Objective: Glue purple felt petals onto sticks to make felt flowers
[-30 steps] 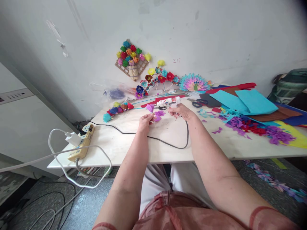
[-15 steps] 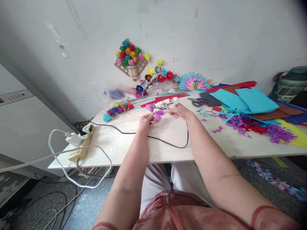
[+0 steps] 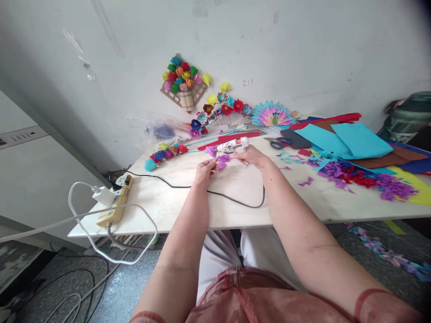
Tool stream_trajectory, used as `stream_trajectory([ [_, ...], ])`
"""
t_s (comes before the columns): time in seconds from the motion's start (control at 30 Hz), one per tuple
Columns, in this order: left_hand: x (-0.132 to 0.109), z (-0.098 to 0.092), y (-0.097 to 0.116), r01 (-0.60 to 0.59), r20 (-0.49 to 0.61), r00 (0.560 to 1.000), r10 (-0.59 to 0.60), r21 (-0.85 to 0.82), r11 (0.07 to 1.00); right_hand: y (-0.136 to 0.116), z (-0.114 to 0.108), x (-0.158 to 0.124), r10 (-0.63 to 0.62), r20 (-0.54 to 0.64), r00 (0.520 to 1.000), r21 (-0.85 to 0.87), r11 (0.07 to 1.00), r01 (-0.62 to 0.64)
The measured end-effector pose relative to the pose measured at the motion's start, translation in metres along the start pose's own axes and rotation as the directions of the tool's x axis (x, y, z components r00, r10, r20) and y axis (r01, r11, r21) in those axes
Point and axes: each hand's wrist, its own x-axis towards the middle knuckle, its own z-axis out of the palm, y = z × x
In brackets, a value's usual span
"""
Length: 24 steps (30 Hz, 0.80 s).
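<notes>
My left hand [image 3: 204, 171] is closed in a pinch near the middle of the table, on a purple paper flower [image 3: 211, 151] that sticks up above its fingertips. My right hand [image 3: 252, 158] is wrapped round a white glue gun [image 3: 232, 145], its index finger stretched to the left. The gun lies level, its nozzle end at the flower; whether the two touch I cannot tell. Purple paper pieces [image 3: 222, 165] show between the hands, and a thin pale stick pokes down beside my left fingers. A black cord [image 3: 232, 202] loops below the right wrist.
A yellow power strip [image 3: 116, 202] with white and black plugs sits at the table's left. Finished paper flowers [image 3: 168, 152] lie behind it. Scissors [image 3: 281, 142], coloured sheets [image 3: 360, 139] and shredded paper [image 3: 357, 175] cover the right side. A flower ornament [image 3: 183, 83] rests against the wall.
The glue gun has shifted slightly to the left and tilted a little in my right hand. My left hand and the purple flower have hardly moved.
</notes>
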Motion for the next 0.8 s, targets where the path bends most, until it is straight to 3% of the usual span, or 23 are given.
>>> stream_trajectory([
  [0.57,0.0,0.0001,0.0001,-0.004,0.001,1.0,0.004,-0.002,1.0,0.0095,-0.0008,0.0063,-0.023,-0.038,0.999,-0.097,0.995,0.019],
  [0.8,0.0005,0.0002,-0.0009,-0.013,0.007,1.0,0.013,0.016,1.0,0.0019,-0.0001,0.0023,-0.056,-0.06,0.997,-0.015,0.998,0.056],
])
